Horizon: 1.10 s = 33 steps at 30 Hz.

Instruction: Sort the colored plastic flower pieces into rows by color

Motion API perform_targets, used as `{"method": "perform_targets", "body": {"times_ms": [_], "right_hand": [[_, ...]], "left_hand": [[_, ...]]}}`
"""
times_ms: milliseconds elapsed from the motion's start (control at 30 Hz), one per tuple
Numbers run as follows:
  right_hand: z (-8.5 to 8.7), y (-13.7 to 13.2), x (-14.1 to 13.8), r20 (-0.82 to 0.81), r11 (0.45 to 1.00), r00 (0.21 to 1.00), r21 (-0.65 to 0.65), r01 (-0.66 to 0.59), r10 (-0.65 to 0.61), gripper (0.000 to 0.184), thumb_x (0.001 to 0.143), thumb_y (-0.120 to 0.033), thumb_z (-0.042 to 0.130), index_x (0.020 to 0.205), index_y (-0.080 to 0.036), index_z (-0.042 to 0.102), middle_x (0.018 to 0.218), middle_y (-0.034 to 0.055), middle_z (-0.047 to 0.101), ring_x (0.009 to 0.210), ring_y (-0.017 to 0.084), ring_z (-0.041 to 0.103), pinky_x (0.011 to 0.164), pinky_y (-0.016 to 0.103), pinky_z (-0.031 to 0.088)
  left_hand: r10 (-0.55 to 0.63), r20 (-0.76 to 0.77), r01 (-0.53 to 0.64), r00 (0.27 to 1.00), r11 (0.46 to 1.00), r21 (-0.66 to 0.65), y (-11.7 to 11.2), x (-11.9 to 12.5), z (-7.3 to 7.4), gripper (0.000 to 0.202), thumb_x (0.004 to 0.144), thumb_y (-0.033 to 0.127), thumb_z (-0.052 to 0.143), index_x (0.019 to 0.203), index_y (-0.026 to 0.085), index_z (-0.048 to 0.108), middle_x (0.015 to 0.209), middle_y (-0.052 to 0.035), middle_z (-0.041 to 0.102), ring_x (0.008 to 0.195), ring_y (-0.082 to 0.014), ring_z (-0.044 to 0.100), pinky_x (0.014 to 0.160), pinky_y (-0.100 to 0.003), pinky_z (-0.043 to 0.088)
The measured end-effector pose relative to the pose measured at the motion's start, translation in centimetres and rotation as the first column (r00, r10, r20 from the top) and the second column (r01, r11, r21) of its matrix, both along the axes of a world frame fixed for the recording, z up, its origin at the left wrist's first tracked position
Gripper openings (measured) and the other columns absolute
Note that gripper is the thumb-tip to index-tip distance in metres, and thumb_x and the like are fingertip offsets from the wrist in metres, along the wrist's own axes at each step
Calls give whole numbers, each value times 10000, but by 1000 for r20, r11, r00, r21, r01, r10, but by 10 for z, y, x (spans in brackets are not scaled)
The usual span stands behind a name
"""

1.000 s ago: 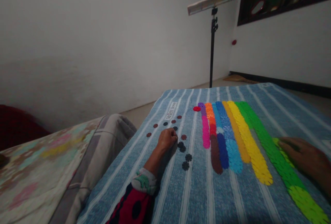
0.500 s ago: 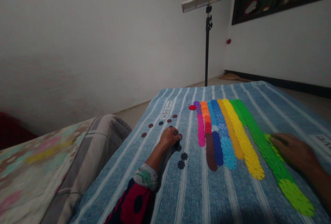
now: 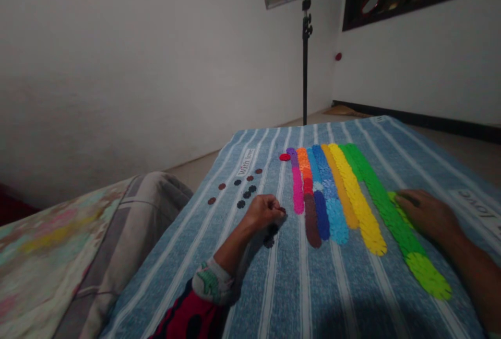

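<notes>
My left hand is closed in a pinch on a small brown notched disc, just above the cloth and left of the colored rows. Below that hand lie black notched discs, partly hidden by it. Several black discs and brown discs are scattered beyond it. My right hand rests with fingers extended over a short lime-green row, covering part of it. Beside it runs a long green row of overlapping discs, ending in lime green at the near end.
Rows of overlapping discs lie side by side, including pink, brown, light blue and yellow. One red disc sits apart. The striped blue cloth covers the surface. Behind it rises a black stand.
My left hand has moved right and nearer, from among the black discs, bringing a brown disc toward the rows. Black discs it covered now show. My right hand stays at the lime-green row.
</notes>
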State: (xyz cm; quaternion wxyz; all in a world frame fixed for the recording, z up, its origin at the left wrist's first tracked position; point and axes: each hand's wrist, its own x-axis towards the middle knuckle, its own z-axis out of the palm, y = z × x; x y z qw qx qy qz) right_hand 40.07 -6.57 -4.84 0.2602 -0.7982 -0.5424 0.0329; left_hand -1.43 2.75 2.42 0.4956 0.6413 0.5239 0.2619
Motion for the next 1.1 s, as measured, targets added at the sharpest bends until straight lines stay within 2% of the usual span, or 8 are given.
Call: {"method": "perform_targets", "body": {"times_ms": [100,267,500,667,833,967,1033,1100], "right_hand": [[1,0,0,9,1000,1000,-2,-10,10,553,829,-549,345,1013,-178,710,1135,116,696,1054,277,629,907,380,474],[2,-1,-1,16,1000,1000,-14,-15,16,558,851,-538,336,1032,-165,709,1143,125,689,1057,268,625,901,359,469],[5,-2,-3,-2,999,1000,-35,1,-1,573,838,-554,333,1036,-170,708,1153,121,684,1051,275,626,884,372,479],[0,-1,1,-16,1000,1000,-15,-9,9,551,815,-560,343,992,-190,711,1124,114,699,1051,288,635,902,395,487],[-8,1,7,-34,1000,999,22,-17,17,554,777,-600,353,956,-211,705,1112,112,709,1048,312,645,908,431,495],[-8,2,8,-78,1000,997,19,-9,10,564,725,-629,360,915,-223,704,1088,115,724,1037,326,656,915,449,504],[-5,2,6,-100,1000,995,28,-4,7,570,692,-646,359,889,-232,698,1064,117,730,1028,338,662,932,472,500],[-1,1,4,-128,1000,992,16,2,0,573,665,-663,363,869,-241,693,1050,118,733,1027,348,665,954,492,495]], "left_hand": [[-125,83,132,989,988,-85,-31,17,-4,181,540,189,718,607,157,553,657,-15,665,612,-127,603,590,-238,452],[-182,-50,181,982,983,-38,-65,37,-17,150,586,179,682,619,165,536,627,21,603,573,-99,519,524,-212,354],[-183,-166,205,969,970,130,-78,48,-14,124,621,122,630,621,171,516,628,54,533,590,-79,462,560,-205,327],[-104,-61,113,993,979,172,-76,47,-15,100,633,115,598,638,176,518,633,43,527,591,-88,463,557,-211,336],[-54,-21,58,998,965,255,-56,33,-16,43,703,161,587,668,174,566,618,32,528,584,-95,474,566,-218,364],[87,-170,-16,982,925,380,-10,10,-7,55,734,163,586,683,172,603,641,19,571,624,-109,526,614,-225,404],[206,-338,-44,918,901,432,21,-5,1,79,752,147,576,704,169,635,686,-1,628,680,-123,578,665,-231,430],[336,-533,-89,776,896,435,53,-20,9,117,784,157,564,777,175,680,777,-23,692,768,-142,629,720,-234,453]]}}
